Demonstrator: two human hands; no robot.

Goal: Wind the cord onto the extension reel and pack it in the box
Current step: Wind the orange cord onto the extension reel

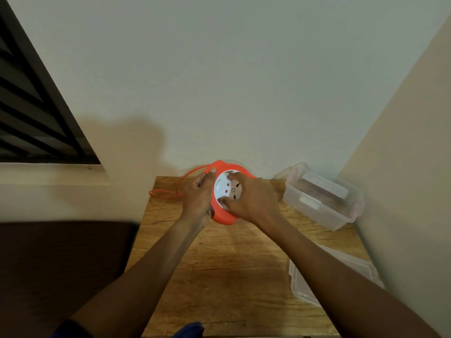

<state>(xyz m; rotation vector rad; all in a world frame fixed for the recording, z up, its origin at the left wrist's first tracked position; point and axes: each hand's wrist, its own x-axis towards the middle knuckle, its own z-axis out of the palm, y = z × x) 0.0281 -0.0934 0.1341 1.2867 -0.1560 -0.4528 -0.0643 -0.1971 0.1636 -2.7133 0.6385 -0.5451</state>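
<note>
Reel (pixel 220 217): rigid, light plastic | left hand (pixel 198 196) gripped rim | right hand (pixel 252 200) pinched white hub (pixel 223 189) | cord (pixel 170 189) limp, part-unwound

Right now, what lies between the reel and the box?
Only bare wooden table, in the head view; the right hand on the reel reaches partway toward the box.

Right hand (pixel 253 200) covers the extension reel's (pixel 223 217) 3 o'clock half; orange cord (pixel 168 191) loop blurred at 9 o'clock; clear lid (pixel 302 286) partly behind forearm.
</note>
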